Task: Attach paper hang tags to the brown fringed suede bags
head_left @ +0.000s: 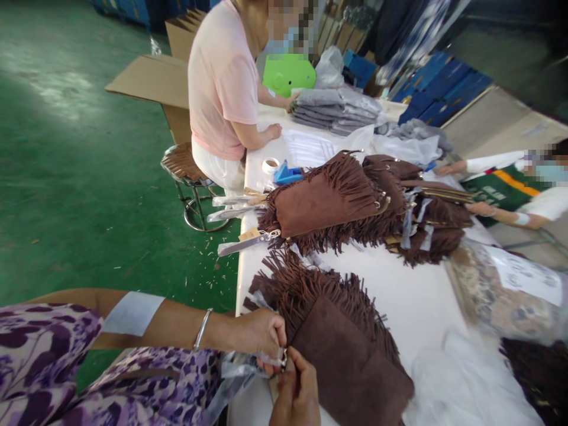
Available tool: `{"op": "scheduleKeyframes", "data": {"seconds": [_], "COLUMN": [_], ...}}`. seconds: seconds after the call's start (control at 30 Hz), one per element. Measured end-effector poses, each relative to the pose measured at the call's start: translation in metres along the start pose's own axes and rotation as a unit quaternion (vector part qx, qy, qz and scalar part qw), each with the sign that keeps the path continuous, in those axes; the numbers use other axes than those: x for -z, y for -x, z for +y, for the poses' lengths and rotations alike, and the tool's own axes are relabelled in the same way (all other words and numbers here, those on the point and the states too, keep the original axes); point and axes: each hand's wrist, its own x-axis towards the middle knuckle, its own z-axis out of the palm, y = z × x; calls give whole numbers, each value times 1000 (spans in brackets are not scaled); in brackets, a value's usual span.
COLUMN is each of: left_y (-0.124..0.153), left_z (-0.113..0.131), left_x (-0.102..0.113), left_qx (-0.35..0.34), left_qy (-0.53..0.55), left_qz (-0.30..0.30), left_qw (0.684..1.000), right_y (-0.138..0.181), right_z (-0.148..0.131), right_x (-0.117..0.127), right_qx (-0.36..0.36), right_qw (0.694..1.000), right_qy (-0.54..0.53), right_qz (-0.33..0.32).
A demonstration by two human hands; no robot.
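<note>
A dark brown fringed bag (350, 361) lies flat on the white table in front of me, its fringe spread toward the far side. Beside its left edge, my left hand (261, 337) pinches a small metal clasp (284, 357). The fingertips of my right hand (298, 387) close on that same clasp from the near side. A strap in clear plastic wrap (231, 384) trails from my left hand down over the table edge. Fingers cover part of the clasp, so I cannot tell whether it is hooked to the bag.
Past my bag is a pile of brown fringed bags (328, 201) with wrapped straps. A tape roll (270, 165) and blue dispenser (287, 173) sit behind it. One co-worker (222, 89) handles grey packs (332, 109); another (501, 189) stands right. White plastic bags (465, 384) lie right.
</note>
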Motion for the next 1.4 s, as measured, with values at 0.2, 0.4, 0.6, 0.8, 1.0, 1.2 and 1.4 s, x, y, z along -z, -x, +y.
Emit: {"op": "scheduleKeyframes", "data": {"seconds": [0.2, 0.4, 0.6, 0.8, 1.0, 1.2, 1.4], "left_y": [1, 4, 17, 18, 31, 36, 36], "left_z": [1, 5, 22, 13, 16, 41, 51], "left_x": [1, -1, -10, -1, 11, 11, 6], "left_qx": [-27, -25, -85, -138, -204, -225, -246], "left_qy": [-34, -131, -361, -447, -513, -382, -338], "left_qz": [-17, -6, 41, 131, 158, 162, 124], "left_qw": [999, 991, 928, 874, 819, 882, 900], "right_y": [0, 3, 6, 9, 5, -13, -25], "right_z": [-4, -4, -1, 9, 9, -4, -28], "right_x": [1, 0, -3, 0, 2, 5, 4], "right_qx": [-33, -44, -57, -46, 47, 158, 154], "right_qw": [999, 999, 998, 999, 997, 981, 975], "right_qy": [-2, 8, 5, -1, 56, 115, 143], "right_qz": [-20, -25, -21, -2, 13, 18, -74]}}
